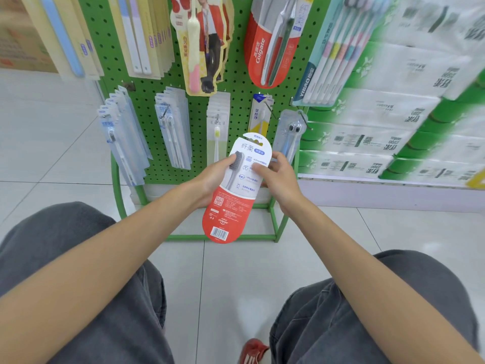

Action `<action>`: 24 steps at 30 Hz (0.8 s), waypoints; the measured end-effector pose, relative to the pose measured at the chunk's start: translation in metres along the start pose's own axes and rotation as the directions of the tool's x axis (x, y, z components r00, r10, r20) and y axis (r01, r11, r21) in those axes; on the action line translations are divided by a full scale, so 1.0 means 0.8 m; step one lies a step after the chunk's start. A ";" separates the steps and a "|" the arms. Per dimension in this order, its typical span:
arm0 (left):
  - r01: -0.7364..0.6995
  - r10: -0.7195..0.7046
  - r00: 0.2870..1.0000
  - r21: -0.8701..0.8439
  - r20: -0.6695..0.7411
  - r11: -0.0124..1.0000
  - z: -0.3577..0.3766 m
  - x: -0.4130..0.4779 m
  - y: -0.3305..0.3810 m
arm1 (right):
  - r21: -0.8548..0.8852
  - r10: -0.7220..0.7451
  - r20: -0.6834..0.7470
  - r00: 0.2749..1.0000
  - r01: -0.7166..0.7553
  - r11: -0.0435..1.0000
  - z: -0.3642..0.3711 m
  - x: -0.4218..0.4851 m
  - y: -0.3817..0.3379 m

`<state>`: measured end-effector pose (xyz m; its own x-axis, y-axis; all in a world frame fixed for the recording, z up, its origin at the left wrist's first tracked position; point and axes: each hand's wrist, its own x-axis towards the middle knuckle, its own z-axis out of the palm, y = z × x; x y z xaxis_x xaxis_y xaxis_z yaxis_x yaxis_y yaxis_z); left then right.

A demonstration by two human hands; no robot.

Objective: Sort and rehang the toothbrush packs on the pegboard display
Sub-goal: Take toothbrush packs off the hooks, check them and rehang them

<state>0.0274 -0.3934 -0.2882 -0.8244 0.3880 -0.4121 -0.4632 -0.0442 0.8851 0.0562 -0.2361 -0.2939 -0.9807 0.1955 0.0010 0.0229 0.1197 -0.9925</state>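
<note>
Fingers point(231, 159) of my left hand point(212, 178) and right hand point(278, 179) pinched the Colgate pack point(234, 191) by its edges, back facing me, to judge where it hangs.

Held pack: red-and-white toothbrush pack point(234, 187), back side up, near green pegboard point(237, 82).
Left hand point(212, 177): grips left edge.
Right hand point(275, 177): pinches right edge.
Far right: stacked tissue packs point(393, 122).

The person is wearing loose, dark grey trousers point(52, 232) of faded, denim-like cloth, creasing over both knees. Both forearms point(105, 264) are showing bare, uncovered by sleeves. One foot is wearing a red shoe point(253, 350) with white stripes.
</note>
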 end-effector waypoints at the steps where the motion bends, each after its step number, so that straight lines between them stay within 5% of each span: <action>1: 0.005 -0.006 1.000 0.012 0.008 1.000 0.000 0.000 -0.001 | 0.005 0.002 -0.006 1.000 -0.002 1.000 -0.001 0.001 -0.001; 18: -0.061 0.060 0.998 0.260 0.010 0.964 0.007 -0.011 -0.003 | 0.016 0.105 -0.090 0.990 -0.103 0.994 -0.003 0.010 -0.008; 21: -0.256 0.305 0.952 0.508 -0.014 0.823 0.013 -0.009 -0.014 | 0.054 0.104 0.034 0.994 -0.106 0.993 0.003 0.002 -0.014; 24: -0.448 0.460 0.875 0.613 0.150 0.651 0.017 -0.009 -0.025 | 0.018 0.104 0.182 0.978 -0.109 0.994 0.006 -0.004 -0.014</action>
<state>0.0476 -0.3826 -0.3000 -0.8857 0.4575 0.0794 0.2672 0.3622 0.8930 0.0580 -0.2431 -0.2834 -0.9919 0.0269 -0.1240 0.1258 0.0805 -0.9888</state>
